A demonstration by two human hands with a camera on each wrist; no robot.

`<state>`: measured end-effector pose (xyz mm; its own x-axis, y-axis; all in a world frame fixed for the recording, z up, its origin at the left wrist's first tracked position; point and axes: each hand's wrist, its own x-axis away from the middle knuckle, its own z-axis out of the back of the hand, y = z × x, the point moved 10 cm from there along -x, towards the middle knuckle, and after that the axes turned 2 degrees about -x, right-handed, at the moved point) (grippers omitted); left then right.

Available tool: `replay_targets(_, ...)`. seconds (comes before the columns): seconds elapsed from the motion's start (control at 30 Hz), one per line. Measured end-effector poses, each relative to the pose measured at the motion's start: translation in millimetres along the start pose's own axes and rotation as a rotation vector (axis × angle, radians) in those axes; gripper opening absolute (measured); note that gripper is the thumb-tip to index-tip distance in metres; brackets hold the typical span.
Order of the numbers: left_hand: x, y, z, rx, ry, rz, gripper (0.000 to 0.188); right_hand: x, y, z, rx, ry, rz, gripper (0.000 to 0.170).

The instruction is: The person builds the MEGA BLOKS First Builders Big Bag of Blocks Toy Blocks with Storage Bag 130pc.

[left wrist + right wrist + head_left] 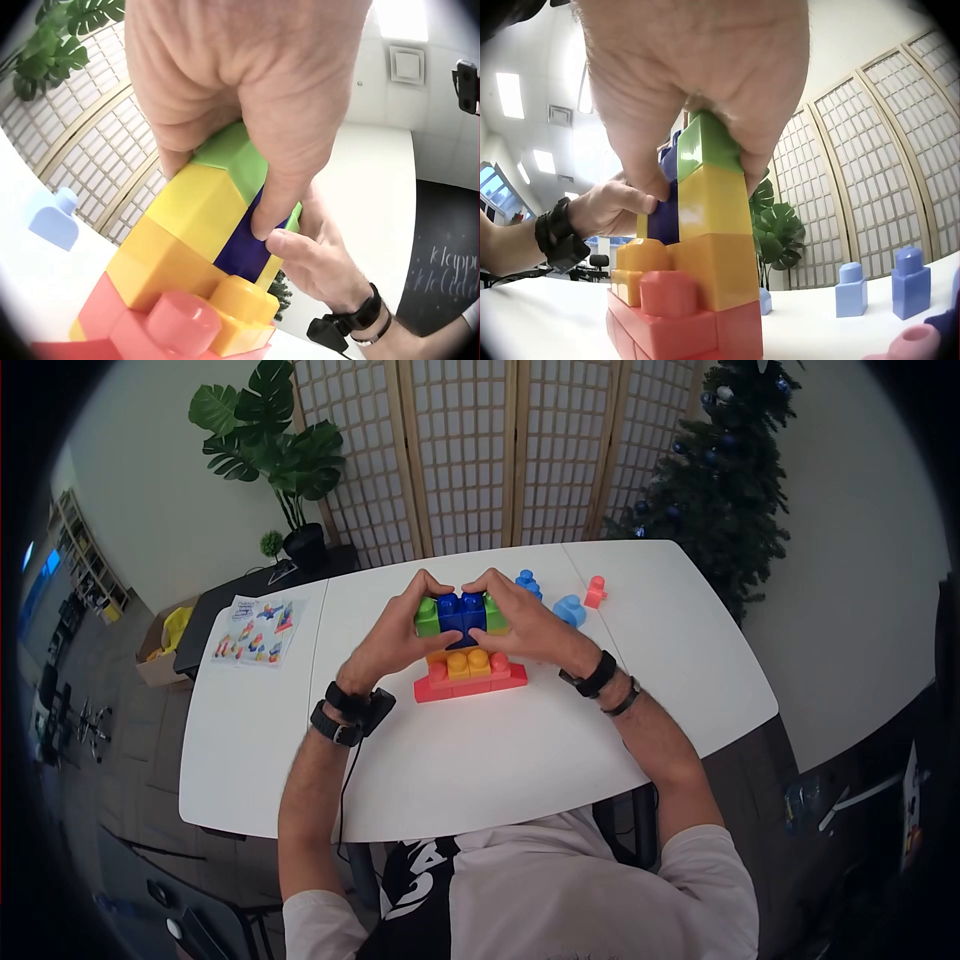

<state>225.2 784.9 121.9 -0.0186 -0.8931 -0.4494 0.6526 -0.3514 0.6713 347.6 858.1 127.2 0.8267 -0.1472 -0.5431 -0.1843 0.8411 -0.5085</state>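
Observation:
A stepped stack of toy building blocks stands on the white table in front of the person. Its base is a row of red blocks (470, 688), with orange blocks (716, 266) above and a yellow block (196, 206) higher up. Dark blue blocks (460, 622) form the middle of the top, flanked by green blocks (709, 146). The left hand (398, 628) grips the top from the left, its thumb on the dark blue front and its fingers behind. Mirroring it, the right hand (528, 622) grips the right side, the two thumb tips close together.
Light blue blocks (570, 610) and a pinkish-red block (595, 592) lie behind and right of the stack. A printed picture sheet (262, 628) rests at the table's left. Beyond the table stand a potted plant (305, 545), a folding screen (460, 460) and a decorated tree (720, 490).

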Motion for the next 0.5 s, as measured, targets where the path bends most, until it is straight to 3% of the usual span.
replay_targets(0.5,1.5,-11.5,0.6,-0.004,-0.164,0.007,0.044,1.6,-0.6,-0.5,0.007,-0.040,-0.032,0.059)
